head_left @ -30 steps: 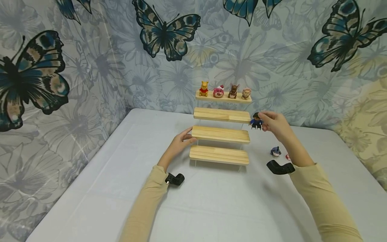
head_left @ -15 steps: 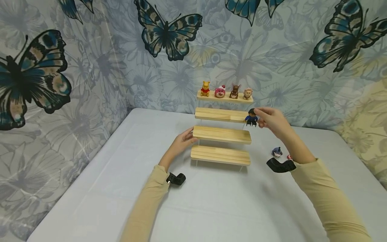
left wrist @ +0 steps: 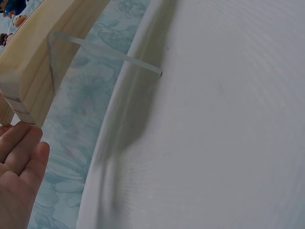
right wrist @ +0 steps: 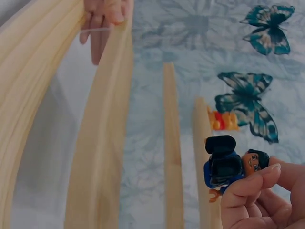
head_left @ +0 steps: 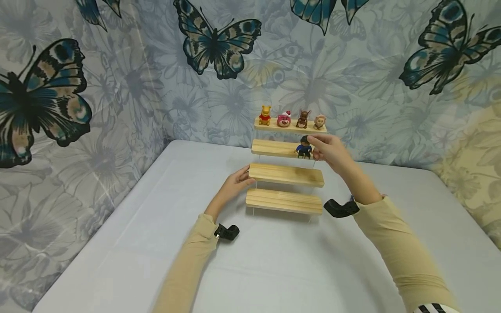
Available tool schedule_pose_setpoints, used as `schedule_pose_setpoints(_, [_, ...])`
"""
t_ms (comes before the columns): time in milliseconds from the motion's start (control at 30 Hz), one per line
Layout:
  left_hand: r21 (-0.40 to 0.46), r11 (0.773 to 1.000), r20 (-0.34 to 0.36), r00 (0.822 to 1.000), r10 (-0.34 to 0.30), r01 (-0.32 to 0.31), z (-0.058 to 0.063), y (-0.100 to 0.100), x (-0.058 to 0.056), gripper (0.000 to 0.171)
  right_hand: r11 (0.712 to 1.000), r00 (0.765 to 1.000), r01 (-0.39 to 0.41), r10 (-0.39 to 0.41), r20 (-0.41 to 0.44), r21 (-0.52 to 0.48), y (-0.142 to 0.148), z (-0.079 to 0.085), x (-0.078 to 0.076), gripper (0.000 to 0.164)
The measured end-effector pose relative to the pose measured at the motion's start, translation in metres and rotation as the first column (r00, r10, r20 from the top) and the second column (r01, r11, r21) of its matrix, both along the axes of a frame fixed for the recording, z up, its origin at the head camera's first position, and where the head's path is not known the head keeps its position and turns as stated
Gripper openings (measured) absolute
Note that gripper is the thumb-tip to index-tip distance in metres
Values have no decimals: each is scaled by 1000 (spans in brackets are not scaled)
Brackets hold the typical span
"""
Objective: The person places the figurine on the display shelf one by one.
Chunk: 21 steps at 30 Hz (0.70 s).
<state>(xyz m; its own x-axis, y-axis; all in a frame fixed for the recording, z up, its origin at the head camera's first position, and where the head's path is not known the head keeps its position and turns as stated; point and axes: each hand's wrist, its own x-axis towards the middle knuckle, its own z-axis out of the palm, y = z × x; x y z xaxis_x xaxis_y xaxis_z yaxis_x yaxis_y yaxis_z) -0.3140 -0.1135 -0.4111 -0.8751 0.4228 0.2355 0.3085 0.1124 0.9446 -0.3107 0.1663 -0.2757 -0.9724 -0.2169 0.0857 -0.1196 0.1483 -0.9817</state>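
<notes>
A four-tier wooden display shelf (head_left: 287,174) on clear supports stands on the white table. My right hand (head_left: 332,150) pinches a small toy figure (head_left: 303,148) by its black-haired head, between thumb and fingers. The figure has a blue top and black legs, and it overlaps the right part of the second tier from the top. In the right wrist view the toy figure (right wrist: 223,162) lies sideways in the picture, legs toward the boards. My left hand (head_left: 235,182) touches the left end of the third tier, its fingers (left wrist: 21,143) nearly straight at the wood.
On the top tier sit a yellow bear figurine (head_left: 265,115), a pink bear figurine (head_left: 283,119), a brown long-eared figurine (head_left: 302,119) and a pale figurine (head_left: 319,121). A butterfly-patterned cloth (head_left: 219,104) hangs behind the table (head_left: 258,261). Black cameras sit on both wrists.
My right hand has carried the toy figure leftward, from beside the shelf to the second tier. Its forearm now mostly hides the figurines lying on the table at right. My left hand stays put.
</notes>
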Motion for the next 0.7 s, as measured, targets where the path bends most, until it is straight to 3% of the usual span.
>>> schedule_pose_setpoints(167, [35, 999, -12, 1000, -4, 4, -4, 0, -3, 64, 999, 1000, -14, 15, 26, -41, -20, -4, -9, 48])
schedule_pose_setpoints(300, [46, 999, 19, 1000, -24, 23, -2, 0, -3, 63, 999, 998, -14, 17, 66, -36, -37, -4, -15, 47])
schedule_pose_setpoints(500, [23, 999, 47, 998, -33, 32, 17, 0, 9, 61, 998, 994, 4, 3, 109, -61, -61, -2, -25, 45])
schedule_pose_setpoints(700, [29, 1000, 33, 999, -7, 6, 0, 1, -2, 62, 996, 996, -6, 15, 93, -94, -80, -4, -32, 44])
